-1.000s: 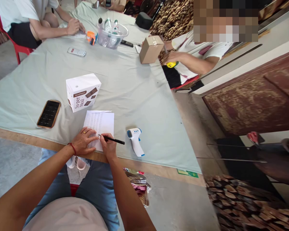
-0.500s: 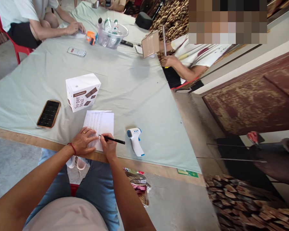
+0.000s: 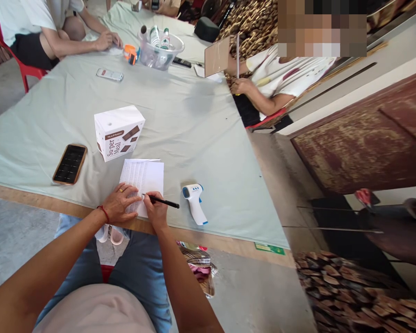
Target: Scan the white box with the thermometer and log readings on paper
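My left hand (image 3: 122, 203) lies flat on a sheet of paper (image 3: 154, 178), its fingers spread over the lower left part. Columns of small handwriting cover the sheet's left side; the right side is blank. In my right hand (image 3: 156, 209) is a black pen (image 3: 164, 201), its tip on the paper beside my left fingertips. A white and blue infrared thermometer (image 3: 194, 203) rests to the right of the paper. Just beyond the paper stands a white box (image 3: 119, 132) with chocolate bars printed on it. A smartphone (image 3: 70, 164) in a brown case lies to the left.
A clear plastic tub (image 3: 162, 51) with bottles stands farther back, near an orange tape dispenser (image 3: 130, 54). A pale phone-like device (image 3: 110, 75) lies left of it. One person (image 3: 55, 34) sits at the far left; another at the right holds a brown cardboard piece (image 3: 217, 56).
My hands, the pen and the paper look nearly unmoved. The person at the right has turned the cardboard piece slightly and leaned a little.
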Tool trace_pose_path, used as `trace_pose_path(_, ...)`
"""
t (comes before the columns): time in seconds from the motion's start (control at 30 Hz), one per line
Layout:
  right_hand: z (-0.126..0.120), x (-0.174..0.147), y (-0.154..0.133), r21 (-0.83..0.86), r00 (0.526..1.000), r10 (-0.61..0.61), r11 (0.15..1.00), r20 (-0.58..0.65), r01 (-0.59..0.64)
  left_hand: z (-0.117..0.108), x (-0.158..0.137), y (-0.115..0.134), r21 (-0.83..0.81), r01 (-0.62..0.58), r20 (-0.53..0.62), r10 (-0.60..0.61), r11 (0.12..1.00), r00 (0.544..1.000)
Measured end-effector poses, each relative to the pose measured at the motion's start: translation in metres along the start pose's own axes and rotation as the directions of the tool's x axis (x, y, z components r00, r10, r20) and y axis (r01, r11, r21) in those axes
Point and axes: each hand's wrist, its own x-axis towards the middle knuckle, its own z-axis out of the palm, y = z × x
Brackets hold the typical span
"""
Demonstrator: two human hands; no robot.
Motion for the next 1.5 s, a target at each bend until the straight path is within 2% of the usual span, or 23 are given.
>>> trace_pose_path(0.63,0.0,-0.001,0.003,0.014,0.999,0.02,1.0,-0.032,-0.019,0.001,0.0,-0.001,0.014,-0.013,-0.01,0.013,1.0,1.0)
trace_pose_path(0.87,0.0,-0.001,0.005,-0.001,0.999,-0.022,1.0,-0.025,0.022,0.001,0.0,-0.001,0.013,-0.006,-0.011,0.006,1.0,1.0)
trace_pose_path(1.07,-0.003,-0.002,0.001,0.004,0.984,-0.076,0.997,-0.159,0.077,0.0,0.0,0.0,0.014,0.002,-0.006,-0.002,1.0,1.0)
trace_pose_path(1.17,-0.013,0.004,0.002,-0.095,0.984,-0.149,0.986,-0.1,0.139,0.001,0.0,-0.001,0.009,-0.004,-0.012,0.005,1.0,1.0)
trace_pose_path(1.23,-0.022,0.013,0.004,-0.218,0.97,-0.244,0.947,-0.012,0.236,0.002,-0.001,-0.002,0.007,-0.01,-0.021,0.01,1.0,1.0)
trace_pose_path(1.33,-0.036,0.031,0.01,-0.43,0.921,-0.36,0.815,0.15,0.389,0.003,-0.002,-0.004,0.001,-0.008,-0.041,0.008,1.0,0.999)
trace_pose_path(1.43,-0.046,0.046,0.016,-0.604,0.893,-0.373,0.66,0.252,0.446,0.002,-0.003,-0.003,-0.03,0.007,-0.068,-0.009,1.0,0.998)
trace_pose_path(1.5,-0.051,0.05,0.021,-0.661,0.886,-0.36,0.593,0.292,0.459,0.002,-0.005,-0.001,-0.07,0.01,-0.087,-0.016,0.997,0.996)
